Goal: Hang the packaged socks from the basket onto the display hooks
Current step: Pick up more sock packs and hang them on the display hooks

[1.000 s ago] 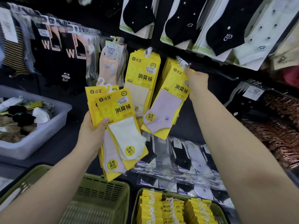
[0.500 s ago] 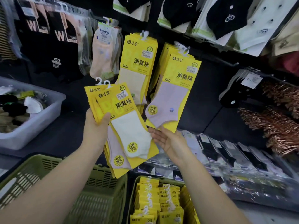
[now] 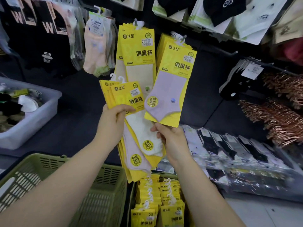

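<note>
A green slatted plastic basket (image 3: 91, 190) sits near left. The left hand (image 3: 113, 122) has its fingers clamped on a fanned bundle of yellow-carded sock packs (image 3: 129, 128); the right hand (image 3: 172, 140) seemingly pinches the front white-sock pack.

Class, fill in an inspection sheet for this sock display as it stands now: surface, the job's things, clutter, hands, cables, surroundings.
Surface: dark display wall with hooks; no table seen.
Job's things: fanned stack of yellow sock packs in hand; two hung bunches, beige-sock packs and lilac-sock packs; more packs in the right green basket.
Clutter: grey bin of loose socks, far left.
Hands: left hand grips the stack; right hand pinches the front pack's lower edge.
Cables: nothing seen.
Surroundings: left green basket; copper-coloured hangers at right; bagged socks lying below.
</note>
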Motion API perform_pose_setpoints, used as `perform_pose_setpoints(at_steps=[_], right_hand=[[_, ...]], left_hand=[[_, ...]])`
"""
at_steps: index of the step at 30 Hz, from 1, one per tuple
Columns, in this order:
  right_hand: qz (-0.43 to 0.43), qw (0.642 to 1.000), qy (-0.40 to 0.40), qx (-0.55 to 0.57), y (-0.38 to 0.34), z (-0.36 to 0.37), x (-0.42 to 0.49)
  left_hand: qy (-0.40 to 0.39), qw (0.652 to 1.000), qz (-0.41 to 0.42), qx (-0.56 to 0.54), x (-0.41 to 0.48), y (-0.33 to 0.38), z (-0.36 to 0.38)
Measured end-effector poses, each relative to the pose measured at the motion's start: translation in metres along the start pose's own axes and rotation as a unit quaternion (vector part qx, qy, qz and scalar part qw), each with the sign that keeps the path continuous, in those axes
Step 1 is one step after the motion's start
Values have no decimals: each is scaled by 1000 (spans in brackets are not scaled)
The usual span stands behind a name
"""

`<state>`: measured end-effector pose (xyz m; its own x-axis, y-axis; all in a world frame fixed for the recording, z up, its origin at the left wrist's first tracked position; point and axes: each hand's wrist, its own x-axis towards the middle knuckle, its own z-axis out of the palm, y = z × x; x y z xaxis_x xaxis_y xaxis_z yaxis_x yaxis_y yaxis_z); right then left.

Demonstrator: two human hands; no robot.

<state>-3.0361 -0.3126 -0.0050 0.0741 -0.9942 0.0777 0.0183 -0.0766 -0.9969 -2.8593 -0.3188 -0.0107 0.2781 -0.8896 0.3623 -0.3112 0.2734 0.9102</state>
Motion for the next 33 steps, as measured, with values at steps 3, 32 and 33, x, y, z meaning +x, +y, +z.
perform_pose_setpoints(at_steps=[3, 32, 33], right_hand=[[-21, 994, 19, -102, -4, 2, -3], [-176, 975, 54, -121, -62, -11, -4], [-186, 973, 59, -127, -65, -9, -5]], left_hand=[[-34, 999, 3, 2, 2, 13, 6], [-17, 997, 65, -29, -16, 52, 17], [-45, 996, 70, -40, -18, 55, 14]])
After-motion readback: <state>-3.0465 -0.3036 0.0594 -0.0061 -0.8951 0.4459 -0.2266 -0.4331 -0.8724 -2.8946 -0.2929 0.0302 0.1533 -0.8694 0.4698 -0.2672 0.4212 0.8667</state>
